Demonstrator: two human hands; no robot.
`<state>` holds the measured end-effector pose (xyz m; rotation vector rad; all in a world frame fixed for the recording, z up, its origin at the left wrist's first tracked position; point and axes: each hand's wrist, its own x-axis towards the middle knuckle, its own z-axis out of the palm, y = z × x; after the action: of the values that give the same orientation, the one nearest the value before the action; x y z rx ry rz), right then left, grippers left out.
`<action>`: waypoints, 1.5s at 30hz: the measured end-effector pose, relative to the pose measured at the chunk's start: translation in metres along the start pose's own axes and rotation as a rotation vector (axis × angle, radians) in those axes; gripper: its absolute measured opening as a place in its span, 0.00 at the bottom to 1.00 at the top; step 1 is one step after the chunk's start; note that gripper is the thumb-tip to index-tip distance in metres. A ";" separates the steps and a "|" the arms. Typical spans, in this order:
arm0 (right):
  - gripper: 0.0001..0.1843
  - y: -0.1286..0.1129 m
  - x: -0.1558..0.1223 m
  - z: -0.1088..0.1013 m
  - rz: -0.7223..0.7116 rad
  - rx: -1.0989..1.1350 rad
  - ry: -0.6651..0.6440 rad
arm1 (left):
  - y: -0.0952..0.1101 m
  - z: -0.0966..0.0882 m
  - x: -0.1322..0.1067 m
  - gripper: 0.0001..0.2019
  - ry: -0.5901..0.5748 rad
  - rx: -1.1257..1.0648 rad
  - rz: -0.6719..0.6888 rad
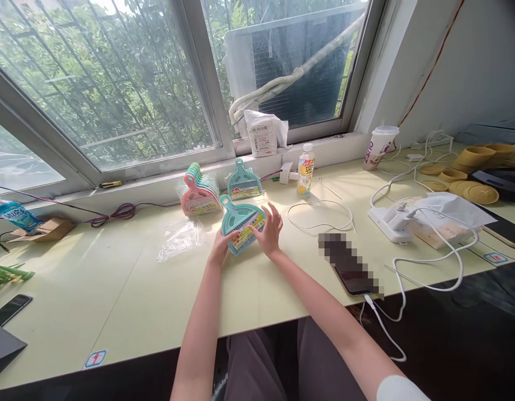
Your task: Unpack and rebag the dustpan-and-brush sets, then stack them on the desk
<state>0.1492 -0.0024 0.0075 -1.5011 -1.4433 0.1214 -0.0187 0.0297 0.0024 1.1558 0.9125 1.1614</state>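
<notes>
A teal mini dustpan-and-brush set [240, 221] with a printed label lies on the pale yellow table [136, 301] in front of me. My left hand [219, 248] grips its near left edge with closed fingers. My right hand [269, 230] rests on its right side, pinching the label while the other fingers spread. Behind it a stack of pink and teal sets in plastic [197, 192] leans by the window, beside another teal set [244, 181]. An empty clear plastic bag [180, 238] lies to the left.
A phone on a white cable [349, 267] lies at the right. Further right are a power strip [393, 221], a bottle [305, 169], a cup [379, 146] and yellow discs [478, 192]. Another phone [10, 309] lies at the left edge.
</notes>
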 end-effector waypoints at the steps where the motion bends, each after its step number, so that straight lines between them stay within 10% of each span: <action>1: 0.37 -0.001 -0.001 0.003 0.114 0.107 0.035 | 0.001 -0.001 0.000 0.27 0.016 -0.013 0.015; 7: 0.18 0.005 -0.005 0.029 0.586 1.009 -0.421 | 0.002 -0.002 0.000 0.27 0.064 0.043 0.069; 11: 0.10 0.015 -0.001 0.031 0.684 1.213 -0.442 | 0.002 -0.008 0.003 0.23 0.136 0.237 0.089; 18: 0.09 0.030 0.010 0.022 0.707 1.202 -0.421 | 0.008 -0.069 -0.008 0.21 0.985 0.921 0.326; 23: 0.09 0.028 0.008 0.021 0.668 1.171 -0.552 | -0.001 -0.097 -0.013 0.16 0.916 0.979 0.087; 32: 0.11 0.023 0.005 0.020 0.619 1.103 -0.777 | 0.005 -0.064 -0.002 0.13 0.931 0.886 0.485; 40: 0.11 0.039 0.014 0.017 0.681 1.052 -0.784 | 0.002 -0.076 0.003 0.13 1.094 0.709 0.572; 45: 0.10 0.041 0.014 0.019 0.682 1.083 -0.761 | -0.001 -0.069 0.007 0.13 0.776 0.667 0.547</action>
<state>0.1692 0.0287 -0.0218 -0.9301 -0.9779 1.7355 -0.0832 0.0505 -0.0119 1.5702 1.7319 1.8969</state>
